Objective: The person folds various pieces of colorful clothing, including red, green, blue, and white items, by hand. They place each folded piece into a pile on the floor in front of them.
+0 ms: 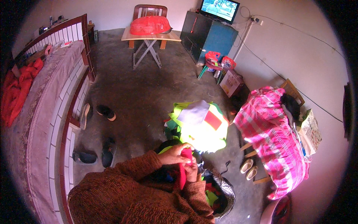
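My left hand [173, 155] pinches the upper end of a red strip of cloth [182, 174] in front of my body. Just below it my right hand [191, 171] closes on the same strip, which hangs down between my sleeves. Beyond my hands lies a heap of cloth pieces [197, 121], mostly bright yellow-green, with a grey and a red piece on top. Strong light washes out its near side. By my right forearm a dark bag with a patterned rim [230, 192] holds coloured cloth scraps [212, 198].
Shoes [85, 157] lie left beside a sofa [56, 97]; pale shoes [252, 172] sit to the right. A pink checked cloth [263, 130] covers furniture along the right wall. Farther off stand a folding table [128, 36] with a red cover [150, 25], and a cabinet [220, 39] under a television [219, 8].
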The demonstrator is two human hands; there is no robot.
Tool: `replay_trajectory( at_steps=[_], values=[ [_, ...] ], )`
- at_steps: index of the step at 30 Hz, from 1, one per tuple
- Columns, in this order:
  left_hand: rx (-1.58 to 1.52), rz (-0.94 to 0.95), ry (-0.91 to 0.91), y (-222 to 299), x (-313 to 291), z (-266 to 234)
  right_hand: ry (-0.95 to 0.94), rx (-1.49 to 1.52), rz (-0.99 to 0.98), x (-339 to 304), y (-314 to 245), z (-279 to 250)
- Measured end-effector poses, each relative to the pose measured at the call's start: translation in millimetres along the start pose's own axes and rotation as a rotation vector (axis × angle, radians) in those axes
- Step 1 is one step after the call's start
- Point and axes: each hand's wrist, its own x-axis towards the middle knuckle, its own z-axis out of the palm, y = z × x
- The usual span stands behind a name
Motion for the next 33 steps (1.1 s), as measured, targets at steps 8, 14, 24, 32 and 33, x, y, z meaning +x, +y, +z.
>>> replay_trajectory(
  at_steps=[8,14,24,32,33],
  values=[
    [-0.026,0.019,0.094,-8,1,-3,0.086,0.01,0.079,-4,-5,15],
    [-0.123,-0.053,0.076,-3,0,-8,0.078,0.076,0.078,-5,-11,20],
    [-0.368,-0.169,0.173,-11,0,-8,0.067,0.009,0.15,-1,-1,0],
    [-0.379,-0.122,0.265,-9,3,-10,0.033,-0.018,0.101,1,8,-5],
    [-0.385,-0.124,0.264,-5,2,-11,0.045,0.002,0.091,-1,5,1]
  ],
)
